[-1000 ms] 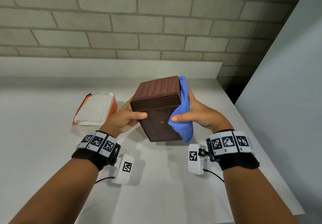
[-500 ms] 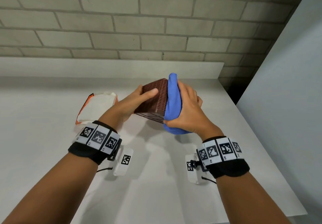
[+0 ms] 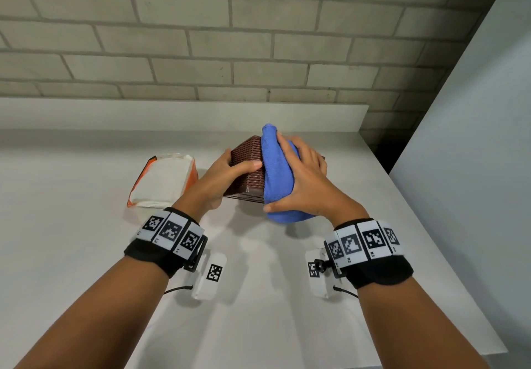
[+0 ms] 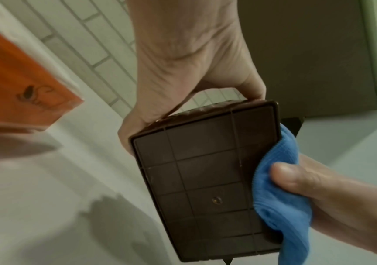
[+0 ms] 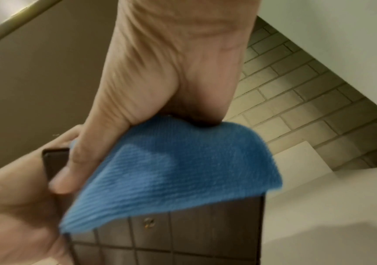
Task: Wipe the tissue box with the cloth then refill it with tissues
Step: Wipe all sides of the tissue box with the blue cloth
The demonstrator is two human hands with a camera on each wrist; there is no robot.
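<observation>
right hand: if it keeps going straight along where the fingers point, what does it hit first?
The blue cloth under the right hand, then the brown tissue box behind it. Beyond that, probably the brick wall, though depth is unclear.

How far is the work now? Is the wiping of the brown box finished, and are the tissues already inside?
Wiping is in hand, not finished: the left hand holds the tissue box lifted and tilted, while the right hand presses the blue cloth against its side. Nothing looks completed for certain. Left to do: the refill, since the orange tissue pack lies on the table beside the box, untouched.
</observation>
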